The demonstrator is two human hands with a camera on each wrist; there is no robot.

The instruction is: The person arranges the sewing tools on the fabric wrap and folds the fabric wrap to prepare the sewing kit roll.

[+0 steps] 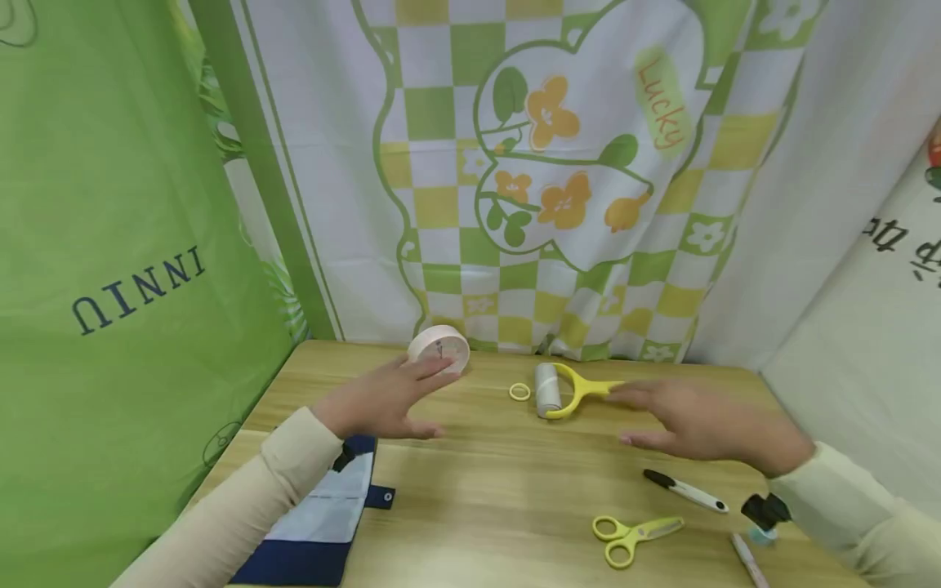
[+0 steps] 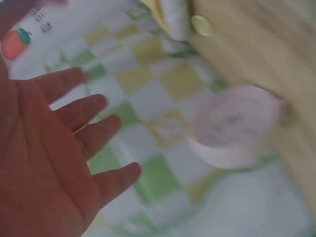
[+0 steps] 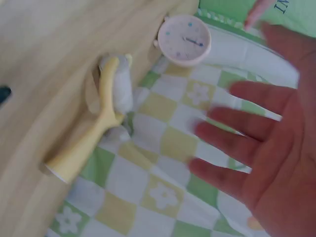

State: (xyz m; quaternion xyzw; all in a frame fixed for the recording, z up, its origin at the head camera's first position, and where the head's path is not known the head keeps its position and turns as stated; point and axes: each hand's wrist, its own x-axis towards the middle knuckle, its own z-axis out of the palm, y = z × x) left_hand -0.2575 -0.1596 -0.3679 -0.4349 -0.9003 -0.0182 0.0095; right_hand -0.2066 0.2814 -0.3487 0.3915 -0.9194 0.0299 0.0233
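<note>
My left hand (image 1: 385, 400) is held out with its fingers spread, overlapping a round pale pink clock (image 1: 439, 336) at the table's back in the head view. The left wrist view shows that palm bare and the clock (image 2: 237, 131) apart from the fingertips. On the right, my other hand (image 1: 698, 420) has its fingers extended and slightly blurred, close by the yellow handle of a lint roller (image 1: 581, 390). In the right wrist view nothing lies in this palm (image 3: 281, 143), and the roller (image 3: 81, 148) lies on the wood, away from the fingers. A small yellow ring (image 1: 519, 392) lies beside the roller.
Nearer the front lie yellow scissors (image 1: 625, 539), a black-and-white pen (image 1: 687, 491) and a slim pale stick (image 1: 748, 560). A navy and light-blue fabric case (image 1: 305, 563) is spread under my left forearm. Patterned curtains (image 1: 441, 261) close off the table's back and sides.
</note>
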